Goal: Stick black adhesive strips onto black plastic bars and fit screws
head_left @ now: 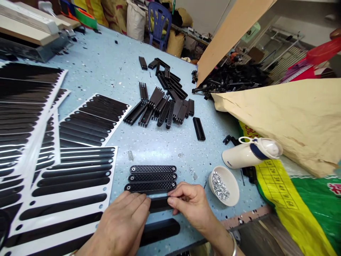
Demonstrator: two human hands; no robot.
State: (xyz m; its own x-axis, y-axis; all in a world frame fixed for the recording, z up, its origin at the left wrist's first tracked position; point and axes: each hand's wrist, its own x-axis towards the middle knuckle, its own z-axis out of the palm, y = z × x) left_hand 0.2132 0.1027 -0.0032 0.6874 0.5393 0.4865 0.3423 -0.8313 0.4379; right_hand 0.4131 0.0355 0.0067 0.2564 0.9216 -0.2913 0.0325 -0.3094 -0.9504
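Three black lattice strips lie one behind another on the blue speckled table, with a small metal piece at their ends. Just in front of them is a smooth black strip. My left hand lies over its left end, fingers together and pointing right; what is under them is hidden. With thumb and forefinger, my right hand pinches the strip's right end. A rounded black strip lies nearer the table's front edge, partly behind my left hand. White sheets carrying black strips are on the left.
A white bowl of small metal pieces and a white bottle stand at the right. Farther back is a pile of black parts, with a single black piece apart from it. Brown paper covers the right side.
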